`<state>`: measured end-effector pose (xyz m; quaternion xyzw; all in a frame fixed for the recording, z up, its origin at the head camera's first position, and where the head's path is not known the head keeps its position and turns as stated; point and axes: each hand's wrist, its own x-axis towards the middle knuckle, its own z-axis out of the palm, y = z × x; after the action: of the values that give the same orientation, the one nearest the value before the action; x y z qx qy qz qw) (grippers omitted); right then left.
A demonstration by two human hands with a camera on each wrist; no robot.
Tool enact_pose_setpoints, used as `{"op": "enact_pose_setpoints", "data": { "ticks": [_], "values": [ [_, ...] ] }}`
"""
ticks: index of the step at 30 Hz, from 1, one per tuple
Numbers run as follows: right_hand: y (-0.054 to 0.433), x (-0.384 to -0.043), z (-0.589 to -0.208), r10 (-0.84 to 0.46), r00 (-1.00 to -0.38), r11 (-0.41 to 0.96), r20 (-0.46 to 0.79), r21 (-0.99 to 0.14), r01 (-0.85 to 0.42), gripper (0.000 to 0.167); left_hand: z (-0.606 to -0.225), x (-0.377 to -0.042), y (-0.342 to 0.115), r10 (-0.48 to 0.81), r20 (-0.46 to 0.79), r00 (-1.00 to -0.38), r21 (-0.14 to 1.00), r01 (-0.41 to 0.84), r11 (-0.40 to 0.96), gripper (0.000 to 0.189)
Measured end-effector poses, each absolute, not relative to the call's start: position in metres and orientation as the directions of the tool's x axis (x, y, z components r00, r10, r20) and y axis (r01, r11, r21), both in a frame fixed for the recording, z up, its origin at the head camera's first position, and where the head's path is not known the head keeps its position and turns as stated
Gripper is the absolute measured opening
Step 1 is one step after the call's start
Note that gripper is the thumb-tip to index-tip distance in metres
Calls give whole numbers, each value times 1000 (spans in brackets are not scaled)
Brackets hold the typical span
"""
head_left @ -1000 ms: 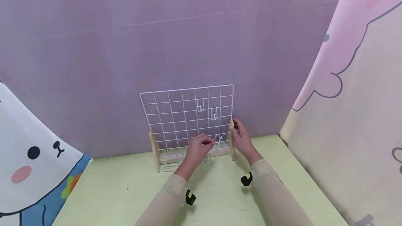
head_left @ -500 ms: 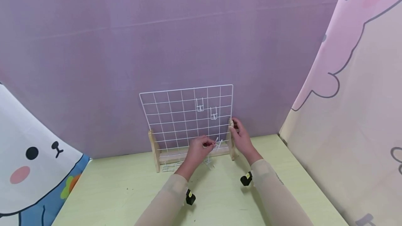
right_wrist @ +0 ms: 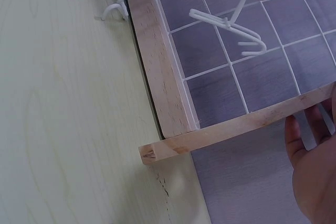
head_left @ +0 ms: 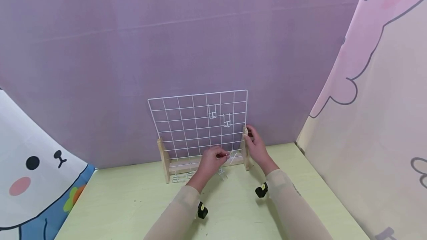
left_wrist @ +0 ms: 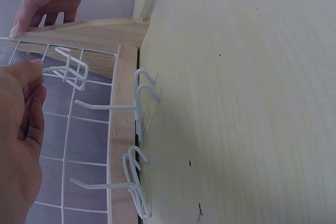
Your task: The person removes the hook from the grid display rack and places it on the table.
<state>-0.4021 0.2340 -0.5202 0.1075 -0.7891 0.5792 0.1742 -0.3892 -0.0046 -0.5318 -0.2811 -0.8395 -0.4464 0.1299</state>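
Note:
A white wire grid panel [head_left: 197,95] stands upright in a wooden base, with two white wire hooks, an upper hook [head_left: 212,114] and a lower hook [head_left: 227,123], hanging on its right half. Low in front of the panel, my left hand [head_left: 209,163] pinches another wire hook [left_wrist: 77,72] by its straight prong. In the right wrist view that hook [right_wrist: 231,23] appears tilted, its bent ends near the grid; contact cannot be told. My right hand [head_left: 257,149] grips the right wooden upright [right_wrist: 236,131], thumb in front and fingers behind.
More white hooks lie on the pale table along the base, among them one hook [left_wrist: 137,106] and another hook [left_wrist: 135,187]. The left upright [head_left: 164,162] stands at the panel's other end. A purple backdrop [head_left: 200,47] rises close behind.
My left hand has sunk slightly with the pinched hook, whose bent ends now sit lower and tilt differently. The right hand keeps its hold on the upright.

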Motion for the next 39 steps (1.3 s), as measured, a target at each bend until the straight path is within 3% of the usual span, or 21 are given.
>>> {"op": "enact_pose_setpoints", "data": {
  "ticks": [23,39],
  "values": [
    [230,-394,-508,35,-934,285,356,-899,-332,49,-546,-392,-3,359,443,-821,698,568,437,8],
    [233,-400,-518,38,-905,280,424,-874,-398,46,-553,-392,-1,355,394,-848,735,522,433,10]
  ]
}}
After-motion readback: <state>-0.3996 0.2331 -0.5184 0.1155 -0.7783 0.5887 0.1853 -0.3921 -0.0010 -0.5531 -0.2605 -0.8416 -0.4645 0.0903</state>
